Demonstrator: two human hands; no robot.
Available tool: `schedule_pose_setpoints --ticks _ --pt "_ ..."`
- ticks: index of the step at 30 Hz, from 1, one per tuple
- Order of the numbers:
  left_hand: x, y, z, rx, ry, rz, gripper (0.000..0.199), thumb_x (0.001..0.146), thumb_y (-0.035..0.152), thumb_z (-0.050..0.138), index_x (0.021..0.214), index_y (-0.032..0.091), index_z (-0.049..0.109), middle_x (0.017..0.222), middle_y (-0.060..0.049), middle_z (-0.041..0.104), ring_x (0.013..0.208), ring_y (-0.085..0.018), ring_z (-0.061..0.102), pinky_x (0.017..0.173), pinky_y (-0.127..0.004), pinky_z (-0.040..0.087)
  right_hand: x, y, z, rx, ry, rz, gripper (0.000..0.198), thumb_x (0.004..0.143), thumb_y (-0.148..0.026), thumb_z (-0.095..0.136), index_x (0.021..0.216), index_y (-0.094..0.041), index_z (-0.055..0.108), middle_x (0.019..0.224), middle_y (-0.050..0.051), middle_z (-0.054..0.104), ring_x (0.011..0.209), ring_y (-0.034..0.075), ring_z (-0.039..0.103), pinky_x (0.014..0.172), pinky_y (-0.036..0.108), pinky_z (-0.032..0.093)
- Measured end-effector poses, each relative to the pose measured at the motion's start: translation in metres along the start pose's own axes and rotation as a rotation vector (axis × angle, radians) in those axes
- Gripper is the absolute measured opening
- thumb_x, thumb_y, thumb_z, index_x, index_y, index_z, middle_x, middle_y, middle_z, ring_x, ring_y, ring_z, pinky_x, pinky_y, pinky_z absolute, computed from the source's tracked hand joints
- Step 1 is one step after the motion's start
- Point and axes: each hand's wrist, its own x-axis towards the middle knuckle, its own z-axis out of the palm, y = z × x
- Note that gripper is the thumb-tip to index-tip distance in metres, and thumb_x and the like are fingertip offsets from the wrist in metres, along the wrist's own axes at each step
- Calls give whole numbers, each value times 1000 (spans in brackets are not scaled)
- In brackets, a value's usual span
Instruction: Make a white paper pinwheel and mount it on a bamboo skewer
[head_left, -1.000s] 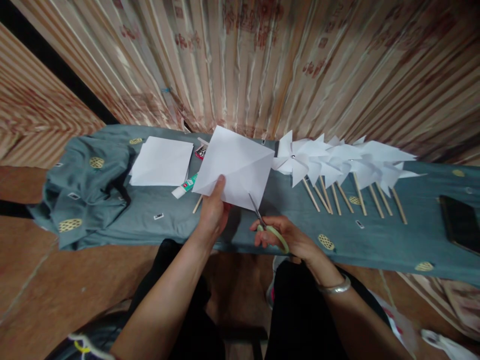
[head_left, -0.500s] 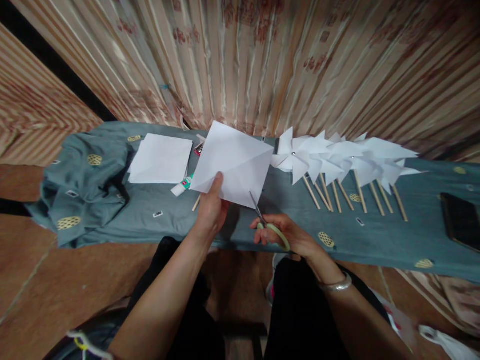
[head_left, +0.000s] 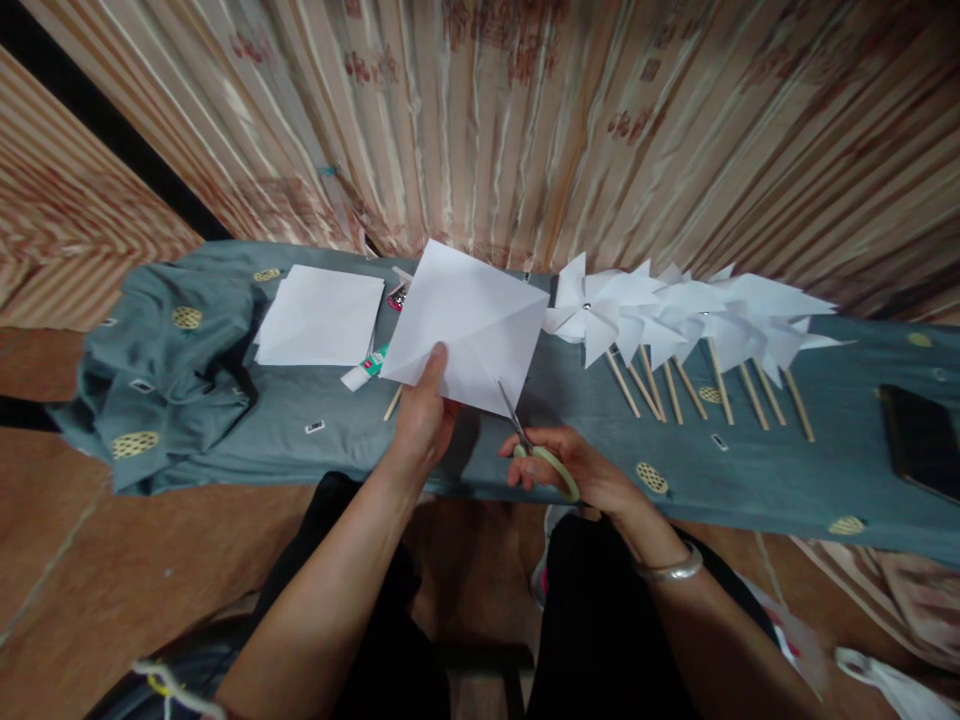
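Note:
A square white sheet of paper (head_left: 469, 310) with diagonal creases is held up over the cloth. My left hand (head_left: 425, 415) grips its lower left edge, thumb on top and fingers beneath. In my right hand (head_left: 559, 465) is a pair of scissors (head_left: 551, 468) with pale green handles. One blade lies over the sheet near its bottom corner; the other blade is hidden, so I cannot tell how wide the blades stand. Just left of the sheet lie a glue tube (head_left: 365, 368) with a green label and a stack of white paper (head_left: 322, 315).
Several white paper pinwheels (head_left: 675, 305) on wooden sticks lie in a row on the right. A dark phone (head_left: 922, 440) rests near the right end. Grey-green cloth (head_left: 750, 490) covers the narrow table. Behind it hangs a pleated curtain (head_left: 480, 130). Small items (head_left: 397, 293) are partly covered by the sheet.
Hardly anything differs: the scissors sit at nearly the same spot on the sheet, and both hands hold their places. The view has shifted very slightly.

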Motion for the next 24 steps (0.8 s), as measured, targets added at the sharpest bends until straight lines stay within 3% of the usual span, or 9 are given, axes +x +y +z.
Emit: schedule_pose_setpoints --ticks 9,17,24 --pt "2 -3 -3 12 -24 16 26 88 15 63 114 21 67 103 -2 76 95 -15 72 89 -23 56 0 2 0 11 1 0 54 70 -61 73 91 -12 64 74 6 68 62 13 58 59 27 48" --pt "3 -2 -2 1 7 9 24 90 12 60 113 19 67 98 -1 76 81 -11 72 83 -20 57 0 5 0 31 6 13 54 66 -61 77 90 -13 66 69 2 65 59 12 55 56 26 45" --pt "2 -1 -3 6 -16 11 25 91 13 59 114 19 66 96 -1 76 80 -11 72 80 -19 57 0 5 1 111 17 31 54 60 -58 82 88 -14 65 65 0 65 57 10 56 57 25 46"
